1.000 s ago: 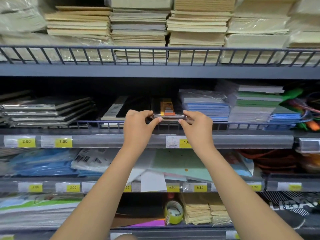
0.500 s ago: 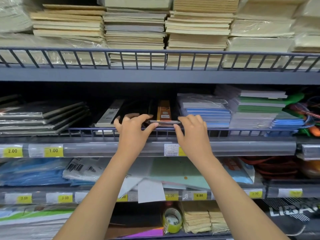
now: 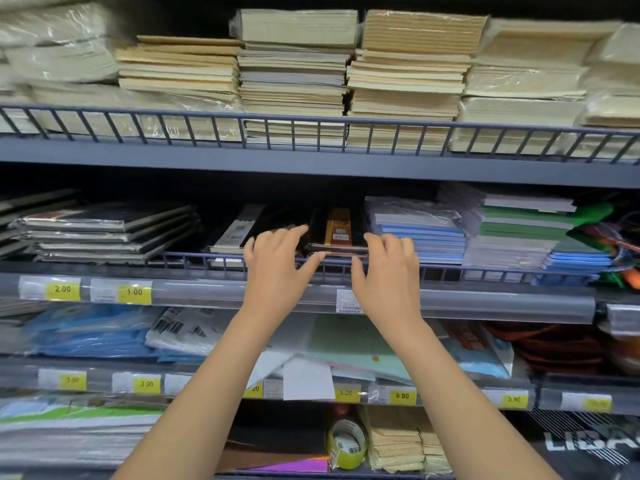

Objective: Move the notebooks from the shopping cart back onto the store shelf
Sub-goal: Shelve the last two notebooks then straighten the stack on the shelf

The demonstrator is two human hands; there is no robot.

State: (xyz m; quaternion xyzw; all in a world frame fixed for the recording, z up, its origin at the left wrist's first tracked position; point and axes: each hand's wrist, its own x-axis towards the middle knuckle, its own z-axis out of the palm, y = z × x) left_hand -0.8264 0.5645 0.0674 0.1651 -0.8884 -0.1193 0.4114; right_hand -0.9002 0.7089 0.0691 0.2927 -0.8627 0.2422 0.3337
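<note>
A black notebook with an orange band [image 3: 337,230] lies flat on a dark stack on the middle shelf [image 3: 194,289], just behind the low wire rail [image 3: 187,257]. My left hand [image 3: 273,268] is at its left front corner with fingers spread and the thumb touching the front edge. My right hand [image 3: 388,271] is at the right front corner. Its loosely bent fingers rest on the notebook and its thumb is just below the edge. The shopping cart is out of view.
Blue notebooks in plastic wrap [image 3: 419,230] sit right of the black one, with green and grey stacks [image 3: 519,230] further right. Dark wrapped books [image 3: 104,230] lie at the left. Cream paper stacks [image 3: 294,74] fill the top shelf, and folders and tape [image 3: 346,445] the lower ones.
The notebook has gone further back onto the shelf stack. Both hands have loosened from a pinch on its front corners to spread, relaxed fingers. The view has shifted slightly.
</note>
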